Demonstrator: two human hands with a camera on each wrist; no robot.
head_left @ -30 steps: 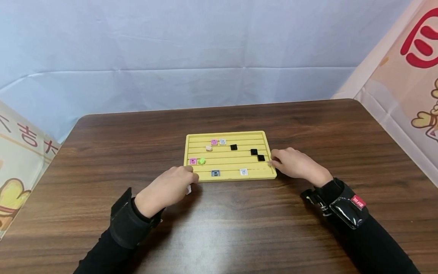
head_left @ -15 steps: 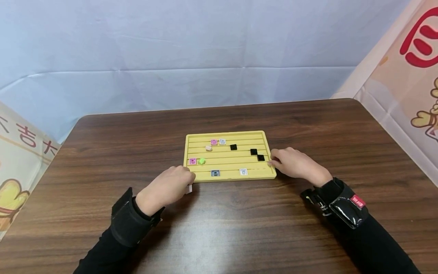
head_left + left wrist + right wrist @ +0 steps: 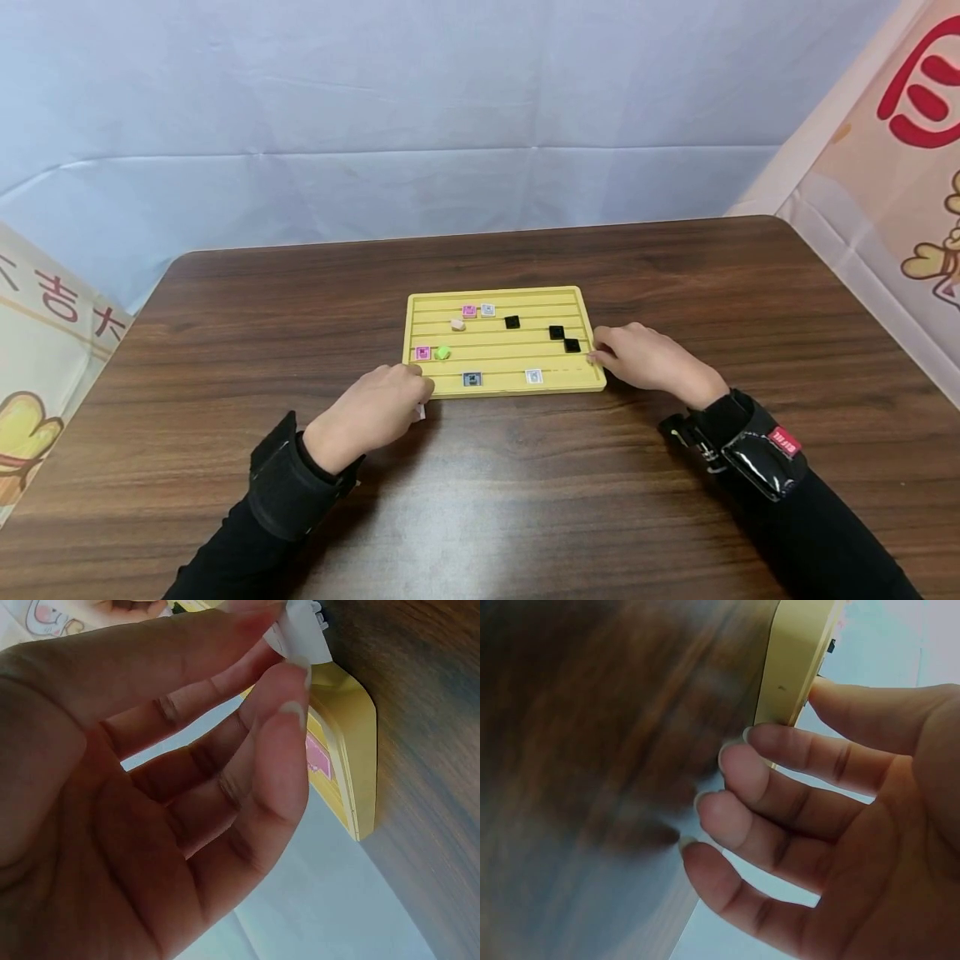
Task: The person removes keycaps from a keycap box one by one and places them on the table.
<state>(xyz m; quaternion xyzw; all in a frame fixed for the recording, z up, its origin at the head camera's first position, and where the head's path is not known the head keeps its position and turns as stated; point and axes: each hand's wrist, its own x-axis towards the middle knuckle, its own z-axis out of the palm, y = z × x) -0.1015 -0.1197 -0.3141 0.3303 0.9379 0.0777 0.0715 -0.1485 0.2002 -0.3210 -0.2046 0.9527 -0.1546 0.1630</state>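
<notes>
Yellow, ridged and right in the middle of the brown surface [image 3: 480, 483]: there's the board [image 3: 510, 360]. The left hand [image 3: 372, 410] is at its near left corner, pinching a small white piece [image 3: 307, 634] between thumb and fingertips; the right hand [image 3: 648, 358] grips the right edge, thumb at the rim, forefinger against the side.

And it's busy on top! A green piece [image 3: 442, 353] sits beside a pink tile [image 3: 423, 353] near the left hand, a grey tile [image 3: 472, 380] lies along the near row, and of three black tiles [image 3: 557, 332], two are towards the right hand. Pale blue cloth [image 3: 420, 200] hangs behind; a printed banner [image 3: 862, 175] at the right runs out of view.

Now the hard part: the left hand covers the board's near left corner, most of the white piece hides behind fingers, and the tiles' markings are too small to read. Both dark sleeves [image 3: 817, 525] are cut off below.
</notes>
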